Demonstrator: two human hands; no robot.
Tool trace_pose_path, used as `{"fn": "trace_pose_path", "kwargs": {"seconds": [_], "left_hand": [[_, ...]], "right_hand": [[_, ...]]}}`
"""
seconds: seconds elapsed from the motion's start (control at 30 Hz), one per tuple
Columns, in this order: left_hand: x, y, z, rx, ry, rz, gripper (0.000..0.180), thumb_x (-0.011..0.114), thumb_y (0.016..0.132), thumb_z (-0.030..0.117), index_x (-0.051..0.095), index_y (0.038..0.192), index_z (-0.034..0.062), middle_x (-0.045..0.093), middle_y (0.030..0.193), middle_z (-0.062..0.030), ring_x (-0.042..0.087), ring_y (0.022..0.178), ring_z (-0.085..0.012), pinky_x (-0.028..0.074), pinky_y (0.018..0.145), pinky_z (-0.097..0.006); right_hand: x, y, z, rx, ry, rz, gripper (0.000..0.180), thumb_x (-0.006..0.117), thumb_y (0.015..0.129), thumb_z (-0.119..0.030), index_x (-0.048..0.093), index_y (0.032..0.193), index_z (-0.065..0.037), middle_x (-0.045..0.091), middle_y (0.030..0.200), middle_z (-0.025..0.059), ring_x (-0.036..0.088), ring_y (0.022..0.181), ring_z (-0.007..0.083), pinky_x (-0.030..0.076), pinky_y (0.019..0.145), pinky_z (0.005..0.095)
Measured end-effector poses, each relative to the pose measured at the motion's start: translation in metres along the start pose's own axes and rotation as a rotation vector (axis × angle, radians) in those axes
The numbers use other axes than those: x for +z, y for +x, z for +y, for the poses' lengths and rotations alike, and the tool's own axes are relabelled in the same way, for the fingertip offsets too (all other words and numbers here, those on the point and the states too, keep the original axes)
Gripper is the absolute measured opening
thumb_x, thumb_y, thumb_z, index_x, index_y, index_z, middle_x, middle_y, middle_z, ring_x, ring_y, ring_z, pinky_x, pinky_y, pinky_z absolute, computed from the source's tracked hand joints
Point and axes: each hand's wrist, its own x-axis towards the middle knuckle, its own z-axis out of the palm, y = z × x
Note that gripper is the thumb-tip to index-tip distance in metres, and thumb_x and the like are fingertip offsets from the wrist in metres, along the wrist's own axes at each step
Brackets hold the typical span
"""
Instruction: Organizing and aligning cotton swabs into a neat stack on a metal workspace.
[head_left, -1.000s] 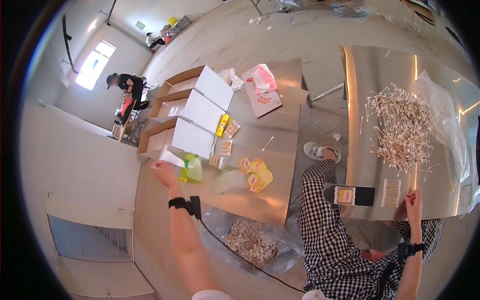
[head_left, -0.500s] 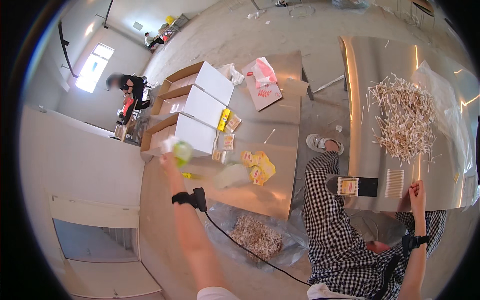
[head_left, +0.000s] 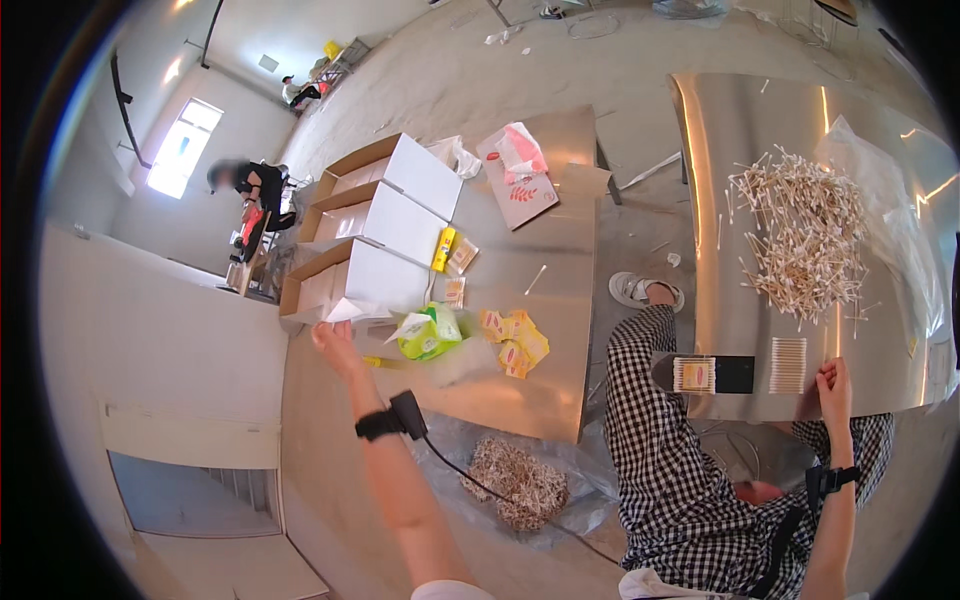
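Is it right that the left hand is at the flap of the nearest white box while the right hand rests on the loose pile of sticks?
Not quite. In the head view the right hand is at the neat stack of sticks near the table edge, not the loose pile. The left hand is at the nearest white box, as said.

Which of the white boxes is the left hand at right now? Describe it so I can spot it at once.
Start at the smaller steel table on the left, where three open white cardboard boxes sit in a row along its far-left edge. The left hand touches the nearest box. Unlike the other two, it is the one beside the green packet, with a white flap sticking out at the fingers.
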Motion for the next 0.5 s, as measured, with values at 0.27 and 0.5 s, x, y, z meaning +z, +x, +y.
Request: {"fn": "trace_pose_path", "kwargs": {"seconds": [0.27,0.5], "left_hand": [[0.086,-0.24,0.076,-0.431,-0.59,-0.602,0.057,0.045,0.098,0.045,0.047,0.142,0.0101,0.051,0.146,-0.0141,0.047,0.135,-0.0337,0.032,0.117,-0.052],[0.161,-0.415,0.131,-1.296,-1.019,-1.008,0.032,0.041,0.098,0.039,0.047,0.089,0.0084,0.055,0.136,-0.0293,0.059,0.107,-0.0301,0.051,0.097,-0.041]], "right_hand": [[-0.021,-0.024,-0.049,0.019,0.221,0.025,0.021,0.066,0.089,-0.004,0.056,0.108,-0.004,0.059,0.092,0.004,0.059,0.085,0.0153,0.05,0.076,0.0293],[-0.063,-0.067,-0.245,-0.176,1.301,-0.66,0.065,0.071,0.092,-0.033,0.042,0.143,-0.004,0.048,0.148,0.0127,0.045,0.136,0.0214,0.036,0.112,0.0378]]}}
